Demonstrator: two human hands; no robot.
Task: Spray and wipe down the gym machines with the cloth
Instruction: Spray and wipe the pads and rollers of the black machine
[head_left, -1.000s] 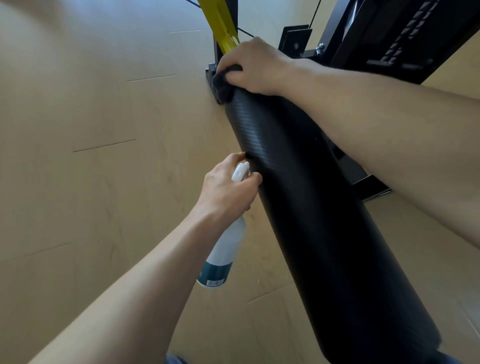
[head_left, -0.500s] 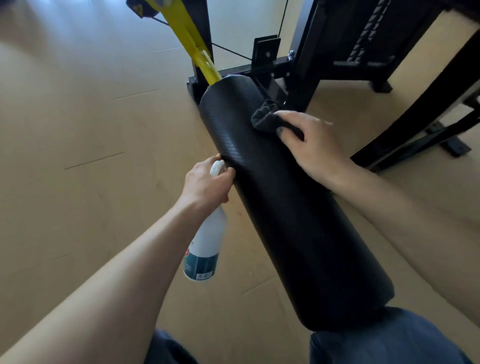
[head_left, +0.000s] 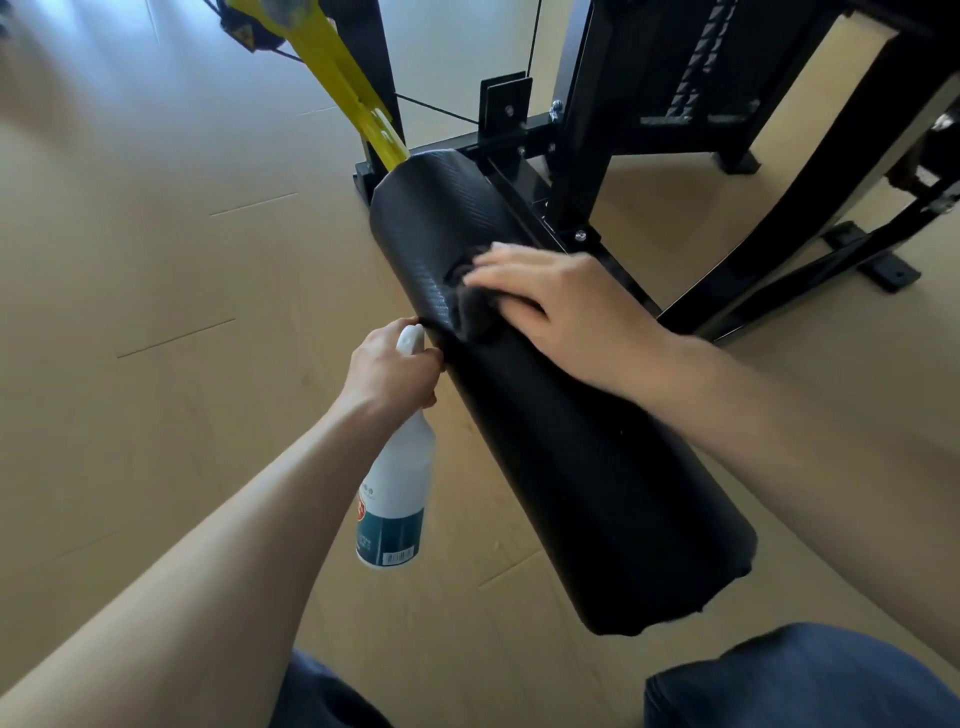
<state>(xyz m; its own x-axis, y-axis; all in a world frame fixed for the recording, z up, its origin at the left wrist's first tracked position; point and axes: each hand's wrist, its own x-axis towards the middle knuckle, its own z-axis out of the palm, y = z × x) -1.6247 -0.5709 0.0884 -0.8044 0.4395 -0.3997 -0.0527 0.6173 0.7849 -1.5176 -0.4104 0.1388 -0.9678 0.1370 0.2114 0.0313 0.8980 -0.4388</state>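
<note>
One long black roller pad runs from the upper centre of the frame down to the lower right, a round cylinder with a fine woven texture on its skin. On it, just above the middle of the frame, sits one dark cloth, bunched and soft. The right hand lies flat over that cloth, fingers stretched out and close together, pressing it onto the pad. One spray bottle hangs left of the pad at centre frame: smooth white plastic, a teal label band low on its body, a barcode near the base. The left hand is wrapped round the bottle's neck at the trigger head, fingers curled tight, knuckles just beside the pad's edge. One yellow metal arm slants from the top of the frame into the pad's far end. Behind, upper right, stands the black steel frame, square tubing with bolts. The floor is pale wood boards. Two blue-clad knees show along the bottom edge.
</note>
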